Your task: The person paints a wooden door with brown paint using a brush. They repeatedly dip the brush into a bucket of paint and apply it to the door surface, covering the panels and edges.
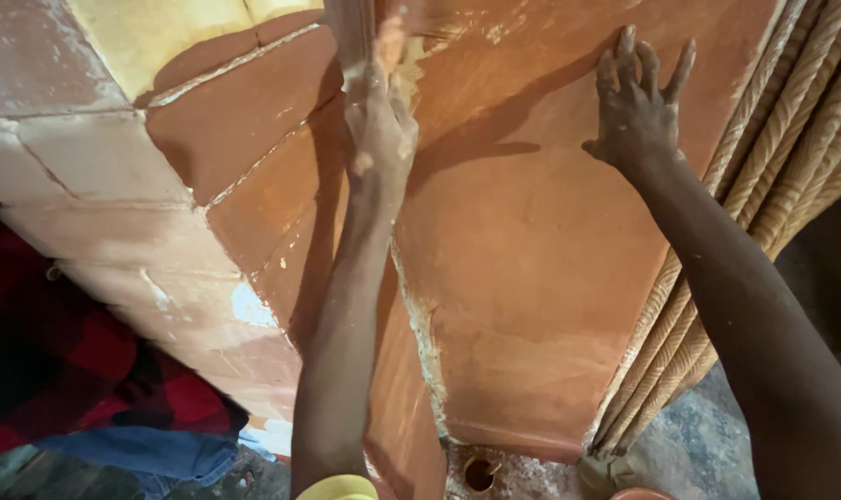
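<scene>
A tall reddish-brown plastered wall panel point(522, 268) fills the middle of the head view. My right hand point(638, 106) lies flat against it near the top, fingers spread, holding nothing. My left hand point(379, 125), caked with pale plaster, is raised at the inner corner where the panel meets a stepped clay-brick structure point(244, 148). Its fingers are closed around a lump of pale wet plaster point(391, 42) pressed into the corner seam. Both forearms reach up from the bottom of the view.
A ribbed, rope-patterned column point(791, 157) borders the panel on the right. Red-and-black checked cloth point(59, 361) and blue fabric point(152, 454) lie at lower left. A small hole point(479, 474) sits in the plaster-spattered floor at the panel's base. Rough grey ground point(707, 444) lies at lower right.
</scene>
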